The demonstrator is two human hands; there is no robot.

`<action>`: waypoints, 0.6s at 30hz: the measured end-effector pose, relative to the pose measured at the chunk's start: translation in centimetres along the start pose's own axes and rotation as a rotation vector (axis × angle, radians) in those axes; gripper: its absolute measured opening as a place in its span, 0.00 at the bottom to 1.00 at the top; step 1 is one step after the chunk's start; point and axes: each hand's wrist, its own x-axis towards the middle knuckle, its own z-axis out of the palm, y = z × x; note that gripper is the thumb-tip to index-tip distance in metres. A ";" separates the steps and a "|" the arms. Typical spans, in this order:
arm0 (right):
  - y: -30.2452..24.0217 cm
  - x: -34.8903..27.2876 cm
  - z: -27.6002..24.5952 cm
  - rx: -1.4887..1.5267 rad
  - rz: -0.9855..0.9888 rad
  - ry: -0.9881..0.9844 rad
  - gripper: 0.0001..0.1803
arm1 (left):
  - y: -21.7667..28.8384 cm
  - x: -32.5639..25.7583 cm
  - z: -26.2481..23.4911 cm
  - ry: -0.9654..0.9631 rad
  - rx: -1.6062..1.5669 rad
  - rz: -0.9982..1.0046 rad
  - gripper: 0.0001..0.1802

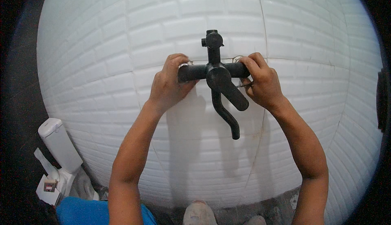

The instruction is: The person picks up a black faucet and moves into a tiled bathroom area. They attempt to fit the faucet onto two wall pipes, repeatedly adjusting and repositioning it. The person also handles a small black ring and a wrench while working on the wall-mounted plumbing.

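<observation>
A matte black shower mixer tap [218, 78] is up against the white tiled wall, its lever slanting down to the right and its curved spout hanging below. My left hand [168, 82] is closed round the left end of its body, thumb underneath. At the right end, my right hand [262, 78] grips the body with fingers bent over it. A thin dark rod [245, 85] shows by the right fingertips; its kind is unclear. Pale round fittings [238, 59] peek out behind both ends. The joints behind the body are mostly hidden.
White brick-pattern tiles [195, 9] cover the wall, with a corner toward the right. At lower left stands a white toilet [61, 143] with a small box [50, 185] on it. Blue cloth [83, 210] and a pale shoe [199, 213] show at the bottom, above grey floor [281, 204].
</observation>
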 end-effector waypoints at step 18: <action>-0.5 -0.1 0.9 -0.004 0.001 0.093 0.25 | 1.0 0.5 -1.6 -0.119 0.215 0.098 0.24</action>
